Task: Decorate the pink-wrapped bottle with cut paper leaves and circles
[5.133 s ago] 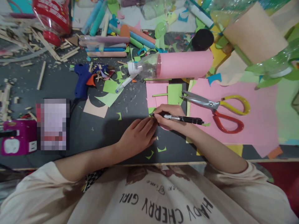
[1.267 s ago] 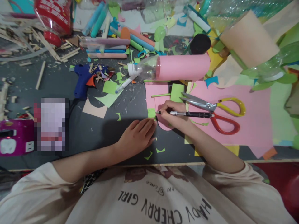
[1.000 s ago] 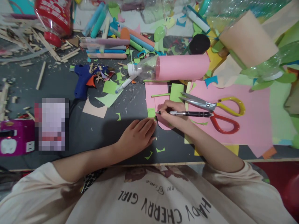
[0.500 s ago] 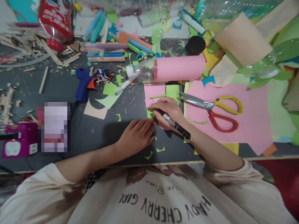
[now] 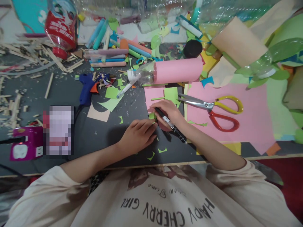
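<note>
A black pen (image 5: 172, 126) with a pale label is gripped in my right hand (image 5: 167, 111), its rear end slanting towards me. Under that hand lies a strip of pink paper (image 5: 151, 93), with a small green paper piece (image 5: 151, 116) on it below the fingers. The pen's writing tip is mostly hidden by the fingers. My left hand (image 5: 139, 134) rests palm down, fingers stretched out, and its fingertips touch the edge of the green piece. A green paper square (image 5: 170, 95) and a thin green strip (image 5: 157, 98) lie just beyond my right hand.
Scissors (image 5: 208, 105) lie open on a pink sheet (image 5: 251, 116) at right. Beyond my hands is a bottle wrapped in pink paper (image 5: 178, 70). A blue glue gun (image 5: 85, 88), a phone (image 5: 60, 129) and a magenta box (image 5: 27, 143) sit left. Markers (image 5: 109, 53) and scraps lie behind.
The camera view has shifted slightly, so the table things sit a little differently in the picture. The pen's rear end has swung slightly towards me. Both hands stay at nearly the same place.
</note>
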A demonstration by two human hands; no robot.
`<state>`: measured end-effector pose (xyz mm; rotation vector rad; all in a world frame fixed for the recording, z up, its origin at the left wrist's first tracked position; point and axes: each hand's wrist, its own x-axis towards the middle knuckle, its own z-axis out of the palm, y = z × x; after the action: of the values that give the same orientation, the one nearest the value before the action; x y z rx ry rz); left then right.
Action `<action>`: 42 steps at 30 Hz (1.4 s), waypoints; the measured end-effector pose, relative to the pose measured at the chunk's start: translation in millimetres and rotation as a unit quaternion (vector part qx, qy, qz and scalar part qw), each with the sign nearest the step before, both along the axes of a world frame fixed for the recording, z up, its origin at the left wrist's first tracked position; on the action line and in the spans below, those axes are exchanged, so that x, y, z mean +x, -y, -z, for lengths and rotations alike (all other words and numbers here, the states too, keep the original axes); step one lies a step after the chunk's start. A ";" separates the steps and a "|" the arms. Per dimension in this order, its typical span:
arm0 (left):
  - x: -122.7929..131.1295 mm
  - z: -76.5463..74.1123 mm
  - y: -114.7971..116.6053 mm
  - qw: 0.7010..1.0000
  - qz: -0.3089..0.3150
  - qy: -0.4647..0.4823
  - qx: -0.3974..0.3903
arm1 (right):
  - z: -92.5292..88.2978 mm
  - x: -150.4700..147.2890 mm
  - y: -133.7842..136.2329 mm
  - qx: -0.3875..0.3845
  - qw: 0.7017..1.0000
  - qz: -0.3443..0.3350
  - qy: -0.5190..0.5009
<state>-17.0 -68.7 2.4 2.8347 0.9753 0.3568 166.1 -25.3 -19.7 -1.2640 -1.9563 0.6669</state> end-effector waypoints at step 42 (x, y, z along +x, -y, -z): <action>24.8 -5.4 -40.1 0.629 -0.298 0.480 -0.534 | -58.2 154.7 55.4 0.029 0.861 0.062 0.504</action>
<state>7.8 -28.6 7.8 0.9155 1.1688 0.8379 320.8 -80.7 38.5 -1.9022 -2.6115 -0.2214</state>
